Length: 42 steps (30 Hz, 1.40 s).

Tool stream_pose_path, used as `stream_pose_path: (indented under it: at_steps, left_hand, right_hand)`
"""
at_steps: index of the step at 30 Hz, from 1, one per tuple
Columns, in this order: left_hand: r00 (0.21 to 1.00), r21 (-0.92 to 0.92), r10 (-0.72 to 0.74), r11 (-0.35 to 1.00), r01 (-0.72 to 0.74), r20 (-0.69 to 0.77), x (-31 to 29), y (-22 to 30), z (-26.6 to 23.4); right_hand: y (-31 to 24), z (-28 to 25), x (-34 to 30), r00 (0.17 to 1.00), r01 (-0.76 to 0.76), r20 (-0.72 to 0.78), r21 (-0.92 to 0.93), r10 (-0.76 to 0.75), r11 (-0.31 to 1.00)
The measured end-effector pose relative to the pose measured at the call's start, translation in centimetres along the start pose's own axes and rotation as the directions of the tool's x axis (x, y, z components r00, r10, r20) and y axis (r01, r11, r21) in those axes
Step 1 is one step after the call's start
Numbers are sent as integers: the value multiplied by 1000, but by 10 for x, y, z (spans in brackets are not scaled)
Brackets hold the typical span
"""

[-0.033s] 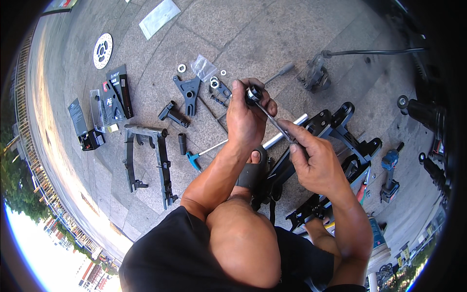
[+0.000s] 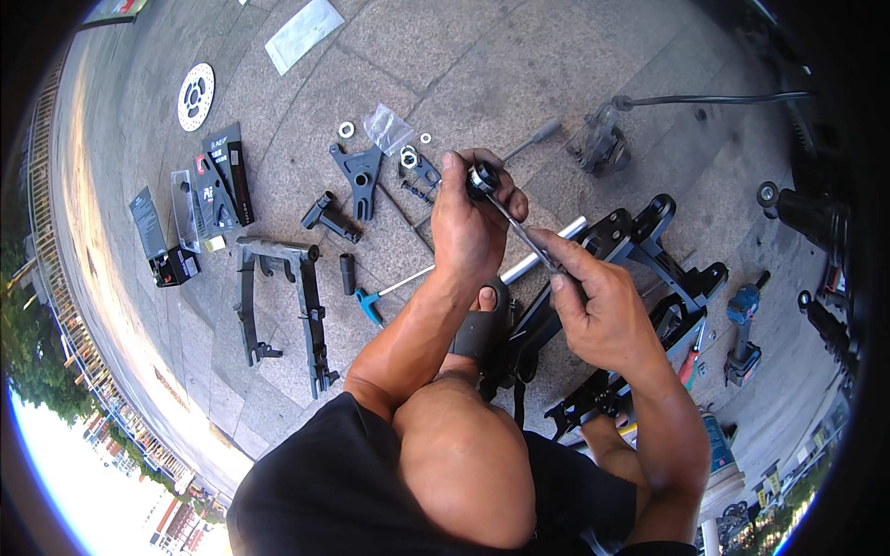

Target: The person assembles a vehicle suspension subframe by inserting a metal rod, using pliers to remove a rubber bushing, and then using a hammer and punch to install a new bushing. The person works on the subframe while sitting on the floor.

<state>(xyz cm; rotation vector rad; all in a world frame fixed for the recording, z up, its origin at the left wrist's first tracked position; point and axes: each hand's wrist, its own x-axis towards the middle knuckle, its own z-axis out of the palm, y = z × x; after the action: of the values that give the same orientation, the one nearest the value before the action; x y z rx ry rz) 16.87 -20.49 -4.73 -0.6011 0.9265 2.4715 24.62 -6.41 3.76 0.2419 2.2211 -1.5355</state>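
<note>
Holding a black round part [image 2: 483, 178] upright in the curled fingers of our left hand [image 2: 464, 227], we keep its open end facing us. Our right hand [image 2: 604, 310], at 4 o'clock from the left, pinches a slim metal tool [image 2: 522, 230] between thumb and fingers. The shaft runs toward 11 o'clock and ends at the part; the tip is small in this view, so we cannot confirm whether it is seated inside.

Taking the part as clock centre, we locate the following on the pavement [image 2: 519, 56]: a dark triangular bracket [image 2: 358, 171] at 9 o'clock; a clear plastic bag [image 2: 388, 129] at 10 o'clock; a U-shaped black frame [image 2: 311, 320] at 8 o'clock; a blue-handled key [image 2: 369, 306] between 7 and 8 o'clock; a blue power tool [image 2: 743, 315] at 4 o'clock.
</note>
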Motion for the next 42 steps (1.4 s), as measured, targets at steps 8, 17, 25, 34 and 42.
stream_pose_path:
  at_steps: [8, 17, 25, 34, 42]
  left_hand:
    - [1000, 24, 7, 1000, -7, -11, -1, 1, 0]
    - [996, 66, 77, 995, -74, -44, 0, -3, -2]
    - [993, 107, 117, 988, -115, -16, 0, 0, -8]
    - [994, 71, 103, 992, -101, -28, 2, 4, -14]
    - [995, 29, 92, 995, -91, -36, 5, 4, -18]
  right_hand:
    - [-6, 13, 2, 999, -33, -32, 125, 37, 992]
    - [-4, 15, 3, 996, -90, -14, 157, 94, 983]
    - [-5, 18, 3, 986, -168, 44, 237, 162, 957]
    - [-3, 33, 5, 987, -159, 36, 342, 156, 926]
    - [-1, 39, 8, 987, -153, -1, 322, 163, 934]
